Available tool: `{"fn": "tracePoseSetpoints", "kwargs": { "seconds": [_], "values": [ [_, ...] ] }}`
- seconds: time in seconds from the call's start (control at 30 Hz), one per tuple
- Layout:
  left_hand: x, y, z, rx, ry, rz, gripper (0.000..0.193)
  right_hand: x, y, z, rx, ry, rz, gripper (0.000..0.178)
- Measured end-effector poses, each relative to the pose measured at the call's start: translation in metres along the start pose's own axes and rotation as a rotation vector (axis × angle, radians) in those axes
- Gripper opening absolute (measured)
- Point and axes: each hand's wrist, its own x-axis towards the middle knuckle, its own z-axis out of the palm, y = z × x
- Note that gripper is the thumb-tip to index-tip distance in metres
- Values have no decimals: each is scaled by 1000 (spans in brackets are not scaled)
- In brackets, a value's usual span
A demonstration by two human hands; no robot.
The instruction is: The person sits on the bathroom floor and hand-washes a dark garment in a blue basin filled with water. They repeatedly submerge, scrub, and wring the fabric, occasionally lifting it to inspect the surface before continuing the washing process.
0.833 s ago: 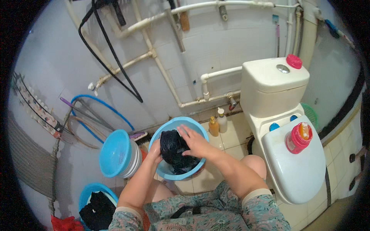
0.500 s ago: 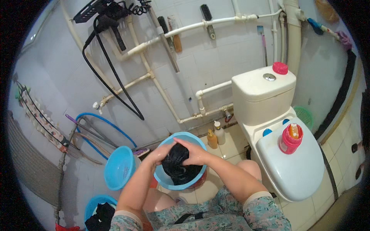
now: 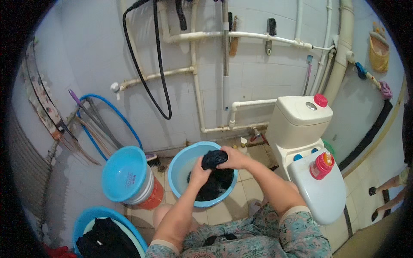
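Observation:
A bunched piece of wet black cloth is gripped between my two hands above a light blue basin. My left hand has its fingers closed on the near left side of the cloth. On the right side, my right hand is wrapped around it. Below them, more black cloth lies in the basin with some cloudy water to its left; I cannot tell whether it is one piece with the bunched part.
Left of the basin, an empty blue basin tops a bucket. Nearer stands a blue tub with black clothes. To the right is a toilet, its closed lid bearing an open pink jar. Another person's legs show far right.
The view has shifted, bringing more of the left tub and the person's legs into sight. My hands have moved farther apart, and the bundle between them looks smaller.

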Motion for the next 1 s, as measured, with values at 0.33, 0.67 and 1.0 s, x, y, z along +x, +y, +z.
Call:
{"fn": "tracePoseSetpoints", "kwargs": {
  "seconds": [0.33, 0.67, 1.0],
  "values": [
    [7, -12, -28, -82, 185, 152, 61, 21, -36, 31, 40, 51, -53, 59],
    [4, 12, -94, -836, 403, -58, 64, 53, -108, -38, 420, 651, 52, 40],
    [4, 40, -76, -321, 121, 259, 79, 52, -153, -64, 795, 512, -191, 36]
  ]
}}
